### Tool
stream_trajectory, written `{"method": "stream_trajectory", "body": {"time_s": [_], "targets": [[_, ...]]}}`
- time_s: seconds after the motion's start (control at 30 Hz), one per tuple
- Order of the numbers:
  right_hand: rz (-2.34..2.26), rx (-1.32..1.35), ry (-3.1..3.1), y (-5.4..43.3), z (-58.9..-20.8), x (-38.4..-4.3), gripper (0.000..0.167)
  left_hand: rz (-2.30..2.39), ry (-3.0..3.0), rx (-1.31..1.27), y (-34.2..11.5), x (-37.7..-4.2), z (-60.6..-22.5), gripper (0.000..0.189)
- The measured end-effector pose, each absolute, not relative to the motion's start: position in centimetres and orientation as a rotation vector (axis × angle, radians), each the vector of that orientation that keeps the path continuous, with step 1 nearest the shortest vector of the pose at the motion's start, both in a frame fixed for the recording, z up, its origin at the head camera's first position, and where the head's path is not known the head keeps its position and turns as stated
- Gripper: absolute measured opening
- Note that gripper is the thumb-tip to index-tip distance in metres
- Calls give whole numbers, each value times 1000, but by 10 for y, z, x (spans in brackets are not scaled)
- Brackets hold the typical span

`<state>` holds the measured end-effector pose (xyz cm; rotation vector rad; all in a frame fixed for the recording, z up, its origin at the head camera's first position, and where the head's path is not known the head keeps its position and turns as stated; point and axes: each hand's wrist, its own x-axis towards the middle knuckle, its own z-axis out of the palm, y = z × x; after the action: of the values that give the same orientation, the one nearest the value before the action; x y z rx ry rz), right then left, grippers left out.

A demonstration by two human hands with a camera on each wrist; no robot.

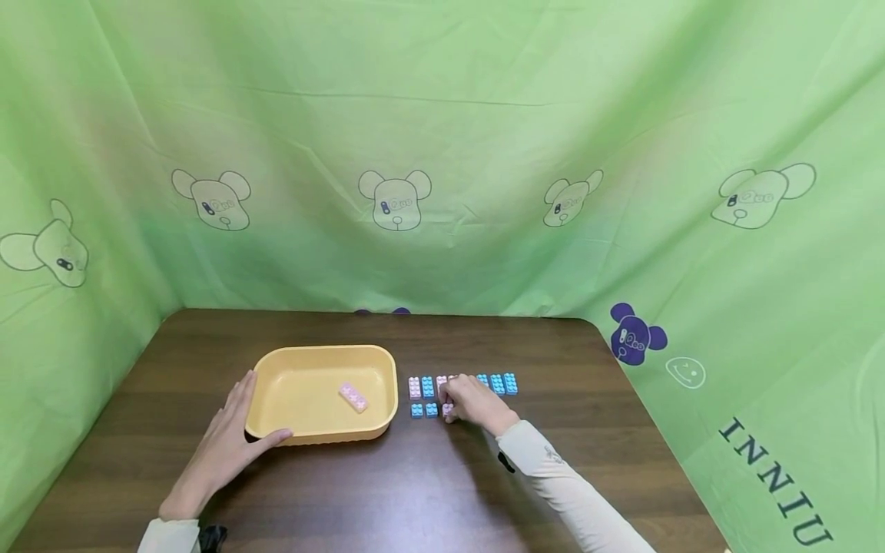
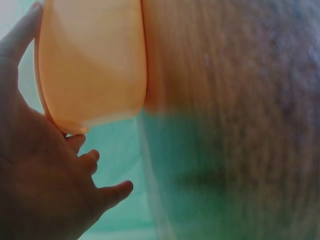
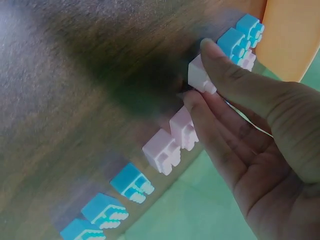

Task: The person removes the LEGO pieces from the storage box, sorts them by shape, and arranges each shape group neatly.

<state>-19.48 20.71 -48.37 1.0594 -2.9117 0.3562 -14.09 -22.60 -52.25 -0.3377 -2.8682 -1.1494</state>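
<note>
My right hand pinches a small pink toy building brick between thumb and forefinger, low over the table. Just left of it, two small blue bricks make up a short front row. Behind these runs a longer row of blue and pink bricks, partly covered by the hand. My left hand rests against the near left corner of a yellow plastic tray, thumb along the front and straight fingers along the left side. Inside the tray lies one long pink brick.
Everything stands on a dark wooden table. Green curtain cloth with printed bear heads hangs behind and along both sides. In the right wrist view, blue bricks extend away from the hand along the row.
</note>
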Motion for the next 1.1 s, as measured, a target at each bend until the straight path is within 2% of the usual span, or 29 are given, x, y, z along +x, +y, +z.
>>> {"method": "stream_trajectory", "body": {"time_s": [0.47,0.7,1.1], "targets": [[247,1073,-2770,198,-458,-201,26,-1149,-2869,-335,-226,-141,-522,122],[319,1116,-2704,171,-438,-206,24,-1152,-2878,-325,-226,-141,-522,122],[290,1272,-2771,114,-425,-217,37,-1154,-2870,-324,-226,-141,-522,123]]}}
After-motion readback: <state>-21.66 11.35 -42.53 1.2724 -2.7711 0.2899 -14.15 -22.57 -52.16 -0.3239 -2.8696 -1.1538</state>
